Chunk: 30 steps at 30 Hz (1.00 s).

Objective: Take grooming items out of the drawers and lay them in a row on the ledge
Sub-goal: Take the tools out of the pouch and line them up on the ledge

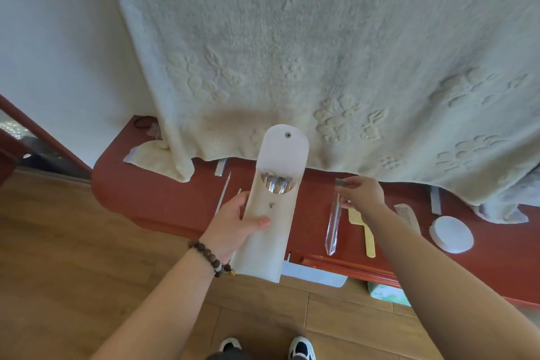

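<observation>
My left hand (233, 225) grips the open cream pouch (268, 207) of tools above the ledge (163, 199). My right hand (363, 193) pinches a clear sleeve (333, 228), seemingly setting it down beside the yellow comb (365, 234), pale comb (406, 215) and white round lid (451, 234); the pouch's contents are left.

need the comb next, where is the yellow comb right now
In the head view the yellow comb lies on the red ledge right of centre, partly under the right forearm, between the clear plastic sleeve pinched by the right hand and a pale comb.
</observation>
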{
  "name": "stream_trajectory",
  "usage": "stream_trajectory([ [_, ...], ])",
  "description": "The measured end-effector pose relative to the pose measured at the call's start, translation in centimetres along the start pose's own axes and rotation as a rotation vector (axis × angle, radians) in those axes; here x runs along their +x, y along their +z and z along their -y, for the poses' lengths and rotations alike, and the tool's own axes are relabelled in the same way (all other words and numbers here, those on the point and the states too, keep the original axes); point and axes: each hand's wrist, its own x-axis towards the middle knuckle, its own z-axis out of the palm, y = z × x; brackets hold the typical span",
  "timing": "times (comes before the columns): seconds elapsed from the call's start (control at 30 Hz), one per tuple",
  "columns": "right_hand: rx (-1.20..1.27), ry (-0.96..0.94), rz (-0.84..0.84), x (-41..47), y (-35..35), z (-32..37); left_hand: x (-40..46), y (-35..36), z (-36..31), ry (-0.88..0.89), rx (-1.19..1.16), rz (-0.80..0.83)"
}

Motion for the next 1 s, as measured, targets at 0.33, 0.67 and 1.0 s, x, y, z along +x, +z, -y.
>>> stream_trajectory([
  [0.33,-0.401,-0.261,-0.073,-0.3,1.9,0.9,-0.1,1.2,0.0,0.018,0.014,-0.037],
  [0.67,-0.154,-0.896,-0.074,-9.4,2.1,7.0,-0.3,1.4,-0.4,0.048,0.000,-0.043],
  [1.0,-0.145,-0.850,-0.349,-11.9,3.7,6.5,-2.0,2.0,-0.2,0.038,0.082,0.007],
])
